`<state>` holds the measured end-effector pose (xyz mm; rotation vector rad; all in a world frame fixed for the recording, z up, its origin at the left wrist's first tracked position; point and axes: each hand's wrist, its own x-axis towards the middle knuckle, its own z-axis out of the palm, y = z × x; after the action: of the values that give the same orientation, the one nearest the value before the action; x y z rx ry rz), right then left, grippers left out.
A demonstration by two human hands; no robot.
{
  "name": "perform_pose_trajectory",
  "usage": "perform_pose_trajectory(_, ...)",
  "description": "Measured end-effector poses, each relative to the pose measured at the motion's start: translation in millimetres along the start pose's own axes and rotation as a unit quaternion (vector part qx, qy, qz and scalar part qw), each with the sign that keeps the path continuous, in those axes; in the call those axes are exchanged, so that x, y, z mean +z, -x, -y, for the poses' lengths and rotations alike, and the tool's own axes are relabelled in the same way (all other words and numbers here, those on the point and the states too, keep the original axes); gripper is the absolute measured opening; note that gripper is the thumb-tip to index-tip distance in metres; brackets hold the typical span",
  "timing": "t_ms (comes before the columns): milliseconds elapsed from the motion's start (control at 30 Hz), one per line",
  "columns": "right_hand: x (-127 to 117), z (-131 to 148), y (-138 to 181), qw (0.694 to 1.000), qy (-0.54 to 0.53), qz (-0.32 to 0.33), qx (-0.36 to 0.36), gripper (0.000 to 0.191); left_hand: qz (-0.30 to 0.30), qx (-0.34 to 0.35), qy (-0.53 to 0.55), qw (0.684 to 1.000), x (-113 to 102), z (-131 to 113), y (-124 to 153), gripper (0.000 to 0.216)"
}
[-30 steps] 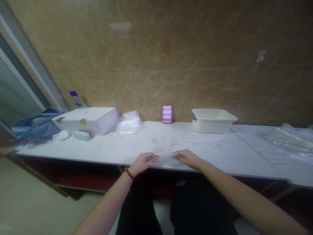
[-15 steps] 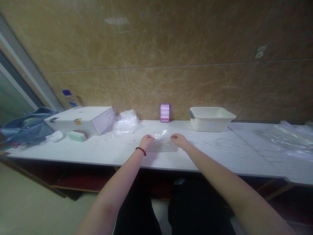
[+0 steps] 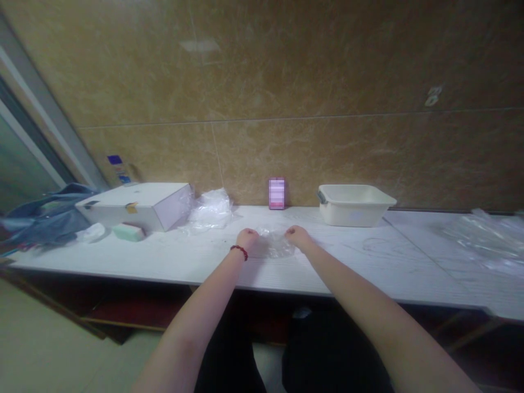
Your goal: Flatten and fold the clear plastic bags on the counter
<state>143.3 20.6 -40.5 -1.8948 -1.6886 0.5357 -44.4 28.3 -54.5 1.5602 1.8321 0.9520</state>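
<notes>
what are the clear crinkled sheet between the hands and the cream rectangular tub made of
Clear crinkled sheet: probably thin, glossy plastic film; it is see-through with bright creases. Cream rectangular tub: likely rigid moulded plastic, smooth and fairly matte, judging by its even colour.

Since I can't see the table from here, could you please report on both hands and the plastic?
Left hand and right hand pinching clear plastic at opposite sides. Plastic wrinkled, over white tabletop. Phone and cream tub beyond, apart from hands.

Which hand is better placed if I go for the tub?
Probably the right hand: it is nearer the tub, on that side of the clear plastic. The left hand is on the opposite side. Both appear to pinch the plastic.
</notes>
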Motion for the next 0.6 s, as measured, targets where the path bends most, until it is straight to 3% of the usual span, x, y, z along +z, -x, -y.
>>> perform_pose_trajectory(400, 8, -5, -6, 0.999, 0.002, -0.023, 0.032, 0.037, -0.004, 0.001, -0.063, 0.998, 2, -1, -9, 0.019)
perform_pose_trajectory(533, 8, -8, -6, 1.000, 0.014, -0.017, 0.020, 0.037, -0.017, 0.027, -0.088, 0.996, -8, -6, -11, 0.029)
perform_pose_trajectory(600, 9, -8, -6, 1.000, 0.023, -0.016, 0.013, 0.037, -0.037, 0.073, -0.109, 0.991, -11, -13, -2, 0.034)
